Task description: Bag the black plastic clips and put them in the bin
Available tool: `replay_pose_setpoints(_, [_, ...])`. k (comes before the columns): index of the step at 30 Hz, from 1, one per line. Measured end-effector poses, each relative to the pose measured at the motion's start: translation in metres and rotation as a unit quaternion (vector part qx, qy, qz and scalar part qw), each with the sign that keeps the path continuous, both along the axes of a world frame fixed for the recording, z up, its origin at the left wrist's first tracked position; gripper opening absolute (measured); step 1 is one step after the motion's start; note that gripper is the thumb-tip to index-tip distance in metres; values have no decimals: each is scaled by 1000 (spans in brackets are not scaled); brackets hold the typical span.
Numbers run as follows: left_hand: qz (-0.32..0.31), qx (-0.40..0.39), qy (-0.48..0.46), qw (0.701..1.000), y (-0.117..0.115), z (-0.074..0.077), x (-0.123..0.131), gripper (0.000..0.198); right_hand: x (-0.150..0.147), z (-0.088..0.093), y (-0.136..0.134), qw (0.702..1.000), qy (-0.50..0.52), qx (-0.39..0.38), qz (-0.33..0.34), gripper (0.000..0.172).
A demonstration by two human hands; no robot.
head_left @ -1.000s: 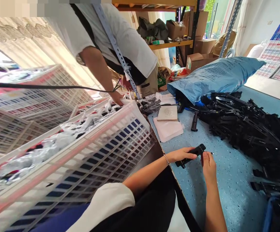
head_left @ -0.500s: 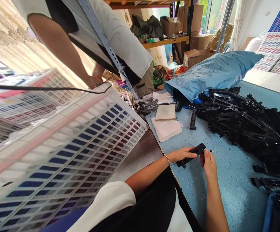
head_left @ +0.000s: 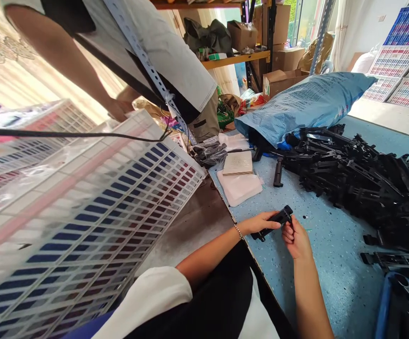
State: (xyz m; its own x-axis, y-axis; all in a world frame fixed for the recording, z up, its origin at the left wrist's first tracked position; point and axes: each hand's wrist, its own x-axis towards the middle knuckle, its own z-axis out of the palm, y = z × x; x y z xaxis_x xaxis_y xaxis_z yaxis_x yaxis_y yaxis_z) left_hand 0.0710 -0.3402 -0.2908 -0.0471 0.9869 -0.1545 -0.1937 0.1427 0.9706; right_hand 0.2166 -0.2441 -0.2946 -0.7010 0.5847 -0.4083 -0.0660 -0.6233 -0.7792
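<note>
My left hand (head_left: 261,222), with a bead bracelet at the wrist, is closed round a long black plastic part (head_left: 283,214) above the near edge of the blue speckled table (head_left: 278,268). The part tilts up towards the right. At its far end my right hand (head_left: 297,238) has thumb and fingers pinched together against it; whatever sits between the fingertips is too small to make out. A thin green sliver shows just right of that hand. Another black part (head_left: 278,172) lies alone farther back, left of a big heap of similar black parts (head_left: 360,174).
A blue sack (head_left: 306,106) lies open behind the heap. White pads (head_left: 240,188) and a small notebook (head_left: 238,163) lie at the table's left edge. White-framed crates (head_left: 119,202) stand left, where a co-worker (head_left: 176,61) leans over. A blue bin (head_left: 384,301) is at lower right.
My right hand has turned and its fingers have curled into a tighter pinch at the part's end. The co-worker's hand has shifted left along the crate. The view has swung slightly right.
</note>
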Motion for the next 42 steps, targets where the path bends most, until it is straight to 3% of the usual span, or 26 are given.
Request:
replay_pose_setpoints(8, [6,-43,28,999,-3,-3,7,72,7,-9,-1,989,-102,85,-57,63])
replay_pose_setpoints(11, [-8,-17,34,999,0,-6,19,71,8,-6,-2,988,-96,103,-64,63])
replay_pose_setpoints(13, [-14,-15,82,996,4,-2,16,69,9,-1,-3,987,-81,119,-68,61])
replay_pose_setpoints(14, [20,-40,141,989,6,3,7,66,10,1,-4,987,-75,119,-73,61])
replay_pose_setpoints(15, [83,-83,218,969,7,11,-10,63,10,3,-4,988,-71,113,-78,61])
replay_pose_setpoints(16, [166,-136,299,930,6,22,-34,61,11,5,-4,989,-70,102,-83,61])
replay_pose_setpoints(17, [286,-209,388,851,4,35,-66,58,12,6,-4,990,-71,88,-85,61])
replay_pose_setpoints(18, [349,-245,423,800,0,50,-103,59,13,6,-4,990,-74,75,-90,61])
replay_pose_setpoints(21, [463,-312,458,692,-20,91,-222,57,18,-4,0,987,-96,62,-112,61])
replay_pose_setpoints(23, [503,-350,464,639,-30,98,-285,57,21,-15,2,984,-112,60,-124,59])
replay_pose_setpoints(25, [517,-374,479,602,-32,83,-326,57,22,-23,4,982,-125,55,-130,57])
replay_pose_setpoints(27, [507,-378,510,582,-27,55,-346,56,20,-27,4,979,-140,47,-143,57])
replay_pose_setpoints(29, [473,-360,552,584,-21,30,-356,50,18,-27,3,974,-159,43,-154,57])
replay_pose_setpoints(31, [431,-327,593,596,-18,16,-366,47,17,-26,1,968,-183,41,-165,59])
replay_pose_setpoints(34, [419,-282,636,583,-22,14,-391,63,19,-26,0,961,-217,21,-170,62])
replay_pose_setpoints(38, [472,-354,606,533,-30,12,-426,74,24,-27,0,957,-243,29,-157,58])
replay_pose_setpoints(42, [439,-380,606,544,-17,-6,-432,76,25,-28,1,954,-245,56,-161,56])
